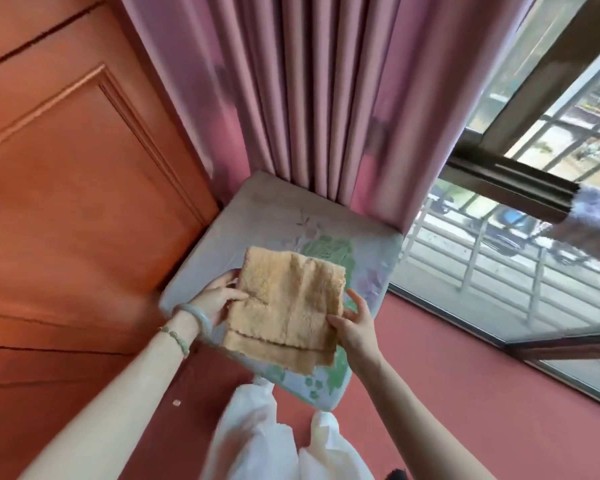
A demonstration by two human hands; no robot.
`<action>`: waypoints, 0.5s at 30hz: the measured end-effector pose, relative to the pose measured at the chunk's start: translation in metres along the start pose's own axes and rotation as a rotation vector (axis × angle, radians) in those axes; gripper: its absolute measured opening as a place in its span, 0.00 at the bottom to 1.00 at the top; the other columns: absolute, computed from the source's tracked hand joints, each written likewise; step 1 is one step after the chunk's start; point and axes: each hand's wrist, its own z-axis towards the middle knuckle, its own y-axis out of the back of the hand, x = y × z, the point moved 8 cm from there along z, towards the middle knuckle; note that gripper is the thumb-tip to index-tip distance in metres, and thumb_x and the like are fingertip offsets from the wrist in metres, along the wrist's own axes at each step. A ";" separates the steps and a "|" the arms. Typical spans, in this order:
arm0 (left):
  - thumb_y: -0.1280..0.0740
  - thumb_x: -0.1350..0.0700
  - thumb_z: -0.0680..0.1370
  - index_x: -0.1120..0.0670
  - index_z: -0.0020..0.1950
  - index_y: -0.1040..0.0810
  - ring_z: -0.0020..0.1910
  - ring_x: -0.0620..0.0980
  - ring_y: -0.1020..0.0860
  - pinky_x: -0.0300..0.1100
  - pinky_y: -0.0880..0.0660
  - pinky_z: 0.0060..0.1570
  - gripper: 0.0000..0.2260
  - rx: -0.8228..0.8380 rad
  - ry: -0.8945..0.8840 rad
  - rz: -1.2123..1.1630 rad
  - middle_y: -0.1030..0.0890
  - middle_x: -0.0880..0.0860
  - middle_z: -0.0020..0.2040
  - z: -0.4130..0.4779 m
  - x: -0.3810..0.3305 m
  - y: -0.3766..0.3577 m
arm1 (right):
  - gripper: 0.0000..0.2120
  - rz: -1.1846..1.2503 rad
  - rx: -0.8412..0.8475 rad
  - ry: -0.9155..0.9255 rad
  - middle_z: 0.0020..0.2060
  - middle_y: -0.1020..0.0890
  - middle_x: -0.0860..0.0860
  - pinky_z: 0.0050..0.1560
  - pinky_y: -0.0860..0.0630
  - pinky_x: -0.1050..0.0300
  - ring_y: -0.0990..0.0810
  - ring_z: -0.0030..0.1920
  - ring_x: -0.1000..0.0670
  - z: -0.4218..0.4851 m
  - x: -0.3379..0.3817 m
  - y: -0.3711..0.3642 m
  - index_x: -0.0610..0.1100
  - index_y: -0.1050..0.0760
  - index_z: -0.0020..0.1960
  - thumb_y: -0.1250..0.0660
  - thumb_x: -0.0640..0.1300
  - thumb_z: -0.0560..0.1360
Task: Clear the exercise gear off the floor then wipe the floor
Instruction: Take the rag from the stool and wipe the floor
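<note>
A folded tan fluffy cloth is held flat in front of me, above a pale cushioned seat with a flower print. My left hand grips the cloth's left edge, thumb on top. At the lower right edge of the cloth, my right hand pinches it. Both arms reach up from the bottom of the view. The red floor lies beneath and to the right. No exercise gear shows in this view.
An orange wooden wardrobe stands close on the left. Pink curtains hang behind the seat. A floor-length window with a railing is on the right. White trouser legs are at the bottom.
</note>
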 end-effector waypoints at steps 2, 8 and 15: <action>0.42 0.75 0.74 0.57 0.64 0.29 0.47 0.52 0.22 0.41 0.23 0.42 0.22 -0.001 0.021 0.092 0.24 0.59 0.54 0.039 0.005 0.007 | 0.29 -0.060 -0.055 0.017 0.43 0.21 0.49 0.38 0.27 0.64 0.22 0.39 0.52 0.020 -0.005 -0.008 0.49 0.37 0.68 0.37 0.28 0.72; 0.34 0.69 0.73 0.58 0.72 0.36 0.64 0.53 0.30 0.44 0.34 0.63 0.28 -0.014 0.027 0.524 0.30 0.51 0.62 0.134 0.020 0.030 | 0.29 -0.212 -0.220 -0.032 0.40 0.23 0.54 0.35 0.29 0.69 0.23 0.39 0.55 0.077 -0.037 -0.041 0.48 0.36 0.70 0.38 0.32 0.72; 0.33 0.67 0.74 0.61 0.73 0.37 0.70 0.57 0.34 0.49 0.39 0.70 0.28 -0.080 -0.009 0.677 0.34 0.59 0.71 0.193 0.038 0.055 | 0.28 -0.189 -0.350 -0.081 0.50 0.22 0.50 0.41 0.23 0.61 0.22 0.42 0.55 0.120 -0.064 -0.069 0.50 0.37 0.71 0.39 0.33 0.74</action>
